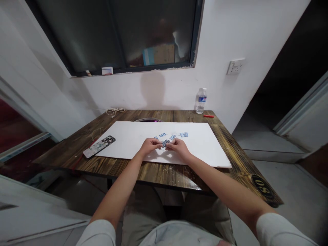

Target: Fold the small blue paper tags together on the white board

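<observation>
Both of my hands meet over a white board [128, 136] on the wooden table. Between their fingertips is a small blue-grey slatted piece [166, 142], too small to name its kind. My left hand [151, 146] pinches its left end, and my right hand [178, 147] pinches its right side. Just beyond the fingers, similar blue striped pieces lie on the board: one group [162, 135] behind my left hand, another piece [173, 137] behind my right hand, and a pair [183, 135] farther right. Part of one more is hidden behind my left fingers.
A phone in a patterned case [99, 146] overlaps the board's left edge. At the back stand a water bottle [201, 100] and a red pen-like stick [208, 116]; a white cable [114, 111] lies back left. A round black plaque [262, 186] marks the right front corner.
</observation>
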Motion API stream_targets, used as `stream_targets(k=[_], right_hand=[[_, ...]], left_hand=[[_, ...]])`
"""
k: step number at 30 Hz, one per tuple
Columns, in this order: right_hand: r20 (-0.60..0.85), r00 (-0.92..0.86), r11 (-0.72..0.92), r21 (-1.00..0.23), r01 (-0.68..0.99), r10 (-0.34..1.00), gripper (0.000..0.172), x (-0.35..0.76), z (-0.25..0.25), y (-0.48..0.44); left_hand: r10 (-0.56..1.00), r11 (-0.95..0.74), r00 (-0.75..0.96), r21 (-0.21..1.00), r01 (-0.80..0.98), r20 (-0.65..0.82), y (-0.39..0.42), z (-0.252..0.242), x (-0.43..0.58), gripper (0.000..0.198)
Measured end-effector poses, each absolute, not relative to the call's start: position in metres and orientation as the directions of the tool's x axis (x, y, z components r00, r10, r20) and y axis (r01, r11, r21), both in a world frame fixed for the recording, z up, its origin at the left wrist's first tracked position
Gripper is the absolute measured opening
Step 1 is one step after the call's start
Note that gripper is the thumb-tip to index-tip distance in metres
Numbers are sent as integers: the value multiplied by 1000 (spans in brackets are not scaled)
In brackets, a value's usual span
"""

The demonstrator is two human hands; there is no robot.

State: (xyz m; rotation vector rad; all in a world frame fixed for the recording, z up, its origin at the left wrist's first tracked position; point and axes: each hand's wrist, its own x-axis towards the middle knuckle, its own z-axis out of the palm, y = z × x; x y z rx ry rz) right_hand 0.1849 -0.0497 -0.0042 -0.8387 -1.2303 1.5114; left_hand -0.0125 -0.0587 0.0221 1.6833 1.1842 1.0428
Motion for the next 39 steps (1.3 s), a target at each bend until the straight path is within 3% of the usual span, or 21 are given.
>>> stream_targets(k=[9,16,23,32,35,39], right_hand=[[119,-335,10,-951,-309,935,56,185,-5,-50],[158,-339,74,-966,-249,928,43,184,-3,-50],[184,-351,121,-974,-193,918,43,185,-7,-47],[311,-288,293,-951,-102,906,40,201,0,-28],[336,-167,341,-940,5,927,37,221,0,-8],[379,-65,371,-833,411,923,20,254,-2,13]], left_hand=[[960,-216,231,947,240,160,-59,22,-9,48],[929,-326,272,901,286,250,-60,23,-12,43],[925,-340,288,877,339,247,-66,27,-8,33],[959,-268,159,929,254,234,-60,25,-10,35],[970,-240,91,945,223,225,-57,23,-11,34],[977,-211,3,959,189,214,-53,22,-13,36]])
